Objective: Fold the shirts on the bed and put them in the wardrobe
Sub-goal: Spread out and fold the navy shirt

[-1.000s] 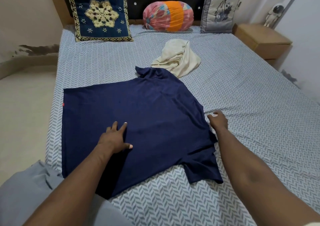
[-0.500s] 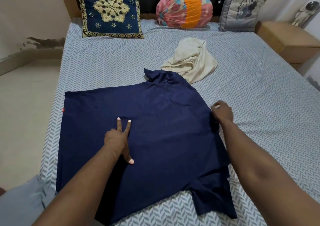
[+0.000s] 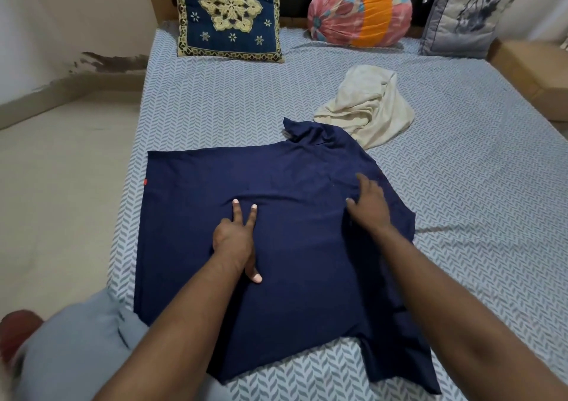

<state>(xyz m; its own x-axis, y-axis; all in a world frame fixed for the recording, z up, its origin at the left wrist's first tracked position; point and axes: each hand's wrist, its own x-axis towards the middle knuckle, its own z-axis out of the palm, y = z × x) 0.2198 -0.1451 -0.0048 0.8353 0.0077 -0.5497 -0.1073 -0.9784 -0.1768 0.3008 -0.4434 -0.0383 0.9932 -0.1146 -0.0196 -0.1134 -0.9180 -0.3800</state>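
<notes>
At the far left, low in my view, a grey-clad knee [image 3: 76, 348] is cut off by the frame edge and blurred, with bare floor beyond it. The navy shirt [image 3: 307, 277] lies spread flat on the near part of the bed [image 3: 476, 185], a small red tag [image 3: 144, 181] on its left edge; its near hem runs under both forearms, so I cannot see that part. The left hand [image 3: 233, 240] presses down on the middle of the shirt, two fingers straight and spread, thumb stretched back toward me, holding nothing; its other fingers are hidden. The right hand [image 3: 368, 207] lies palm down on the shirt's right shoulder area, thumb and forefinger out on the cloth; the rest is hidden behind the knuckles, so I cannot tell whether it has any fabric pinched. Beyond the collar, a cream shirt [image 3: 368, 108] sits crumpled, touching the navy one. Along the headboard stand a blue embroidered cushion [image 3: 229, 13], a pink-and-orange bolster [image 3: 359, 14] and a grey cushion [image 3: 473, 13], its top cut off. A wooden bedside table [image 3: 534, 68] is cropped at the right.
</notes>
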